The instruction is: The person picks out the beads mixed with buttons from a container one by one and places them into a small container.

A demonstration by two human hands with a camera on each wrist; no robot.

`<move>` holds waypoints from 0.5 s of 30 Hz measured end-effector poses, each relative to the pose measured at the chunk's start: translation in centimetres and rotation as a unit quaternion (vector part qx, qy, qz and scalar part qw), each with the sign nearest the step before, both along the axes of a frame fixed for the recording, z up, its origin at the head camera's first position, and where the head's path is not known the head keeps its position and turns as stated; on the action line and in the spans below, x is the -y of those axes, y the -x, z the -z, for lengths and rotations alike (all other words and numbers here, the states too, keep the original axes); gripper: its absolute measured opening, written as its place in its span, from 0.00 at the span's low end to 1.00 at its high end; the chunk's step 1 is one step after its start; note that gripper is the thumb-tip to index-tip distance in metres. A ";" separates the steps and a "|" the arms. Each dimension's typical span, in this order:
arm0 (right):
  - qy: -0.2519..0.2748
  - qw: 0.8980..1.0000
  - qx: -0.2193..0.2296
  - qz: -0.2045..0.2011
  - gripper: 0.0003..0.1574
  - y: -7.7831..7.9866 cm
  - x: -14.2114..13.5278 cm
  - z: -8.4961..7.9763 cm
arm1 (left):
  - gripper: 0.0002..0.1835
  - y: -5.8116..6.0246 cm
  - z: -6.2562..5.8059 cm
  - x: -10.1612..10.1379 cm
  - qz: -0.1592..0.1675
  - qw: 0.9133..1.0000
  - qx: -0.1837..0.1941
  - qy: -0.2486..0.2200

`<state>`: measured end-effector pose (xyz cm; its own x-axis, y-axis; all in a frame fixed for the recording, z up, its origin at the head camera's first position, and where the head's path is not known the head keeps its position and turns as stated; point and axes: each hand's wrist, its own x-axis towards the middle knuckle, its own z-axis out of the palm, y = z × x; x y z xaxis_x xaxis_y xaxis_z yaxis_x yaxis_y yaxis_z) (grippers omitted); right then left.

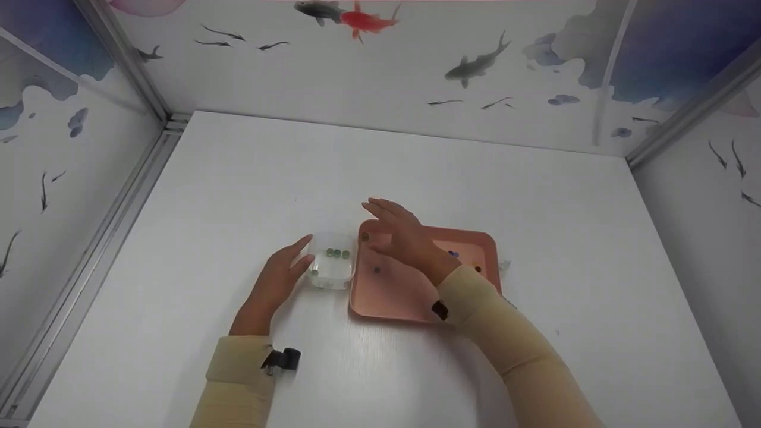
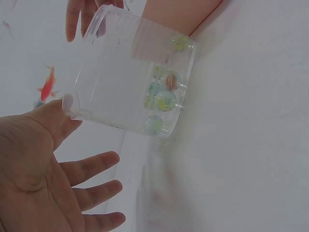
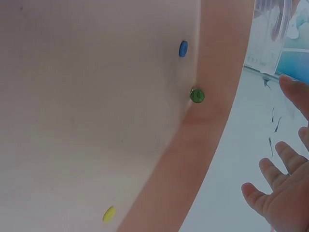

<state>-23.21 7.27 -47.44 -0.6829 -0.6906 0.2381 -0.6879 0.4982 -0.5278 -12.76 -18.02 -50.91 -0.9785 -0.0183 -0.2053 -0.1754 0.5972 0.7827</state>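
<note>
A clear plastic box (image 1: 330, 284) stands just left of the pink tray (image 1: 395, 309). Several glass marbles (image 2: 165, 100), mostly green-yellow with one reddish, lie on its bottom. My left hand (image 1: 276, 282) is at the box's left side, thumb and a finger touching its rim; the other fingers are spread in the left wrist view. Over the tray's left part hovers my right hand (image 1: 407, 241), fingers extended and holding nothing. Inside the tray are a green marble (image 3: 197, 95), a blue disc-like piece (image 3: 183, 49) and a yellow one (image 3: 109, 214). My right forearm hides part of the tray.
A white table (image 1: 238, 178) carries everything, with printed panels (image 1: 386, 71) at the back and both sides. A small clear object (image 1: 505, 264) lies by the tray's right edge. Darker pieces (image 1: 477, 268) sit in the tray's right part.
</note>
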 end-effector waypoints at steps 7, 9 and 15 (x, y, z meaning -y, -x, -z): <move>-0.001 0.999 0.034 0.005 0.44 0.2 -0.1 0.1 | 0.29 0.0 -0.1 0.0 -0.006 1.000 0.013 0.005; -0.005 0.998 0.062 0.016 0.44 0.3 -0.2 0.2 | 0.29 0.0 0.0 0.0 -0.006 1.000 0.016 0.005; -0.022 0.994 0.100 0.038 0.41 0.6 -0.2 0.3 | 0.30 0.0 0.1 0.0 -0.004 1.000 0.014 0.007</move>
<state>-23.77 7.49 -47.71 -0.7635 -0.6426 0.0638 -0.5318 0.5695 -0.6268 -12.80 -18.04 -51.00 -0.9724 -0.0290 -0.2316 -0.2012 0.6072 0.7687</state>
